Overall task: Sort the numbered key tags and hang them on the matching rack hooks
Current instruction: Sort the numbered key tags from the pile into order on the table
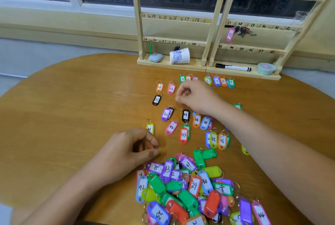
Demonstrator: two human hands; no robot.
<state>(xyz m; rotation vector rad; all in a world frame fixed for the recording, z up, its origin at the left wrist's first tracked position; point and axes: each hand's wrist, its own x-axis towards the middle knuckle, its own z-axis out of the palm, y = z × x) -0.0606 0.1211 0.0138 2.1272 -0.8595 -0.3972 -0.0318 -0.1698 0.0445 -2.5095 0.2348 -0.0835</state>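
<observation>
Wooden table runs bare left of the tag pile; left hand rests slack and empty, right hand curls, grip unclear.

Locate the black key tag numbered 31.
Head view: the black tag 31 lies left of centre on the table, directly below the orange tag 11 and up-left of the purple tag 32.

Open table at left, tag pile heaped at front, sorted tags mid-table, cup and marker on rack base
</observation>
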